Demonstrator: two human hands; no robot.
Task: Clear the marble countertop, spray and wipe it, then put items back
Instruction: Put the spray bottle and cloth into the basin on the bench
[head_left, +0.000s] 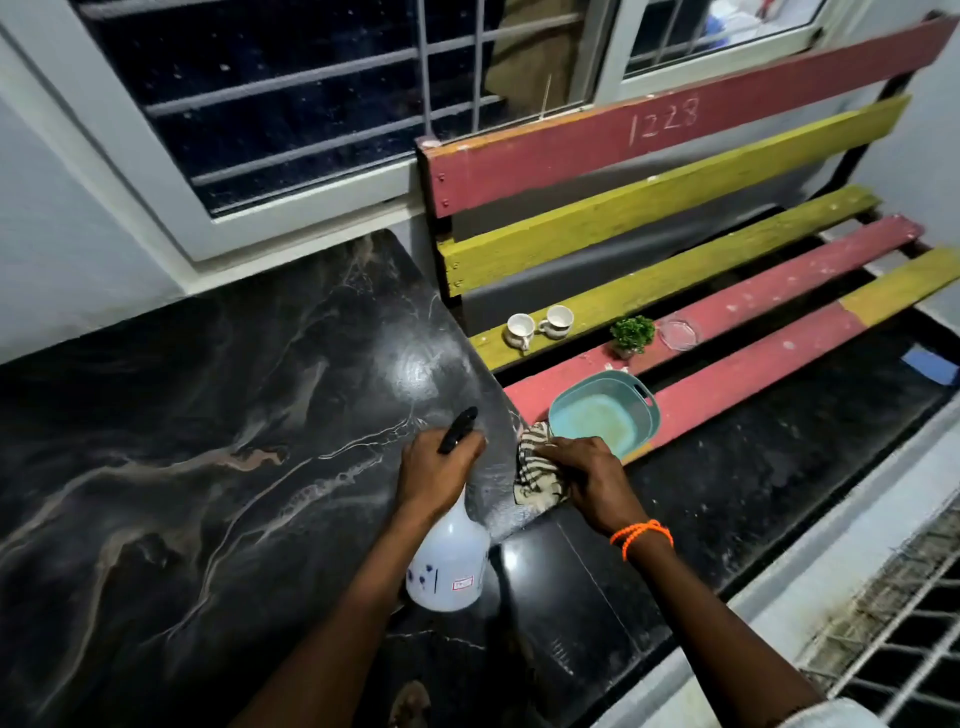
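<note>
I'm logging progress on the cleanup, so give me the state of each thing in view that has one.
left hand: grips spray bottle, held tilted over countertop
right hand: presses striped cloth on countertop edge
marble countertop: cleared, wet patch near the cloth
two cups: upright on bench
teal basin: on bench, upright
small plant: upright on bench

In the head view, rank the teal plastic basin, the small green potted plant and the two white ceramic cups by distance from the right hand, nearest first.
1. Teal plastic basin, bench slat just beyond the right hand.
2. Small green potted plant, farther back.
3. Two white ceramic cups, yellow slat, about level with the plant; close call.
</note>
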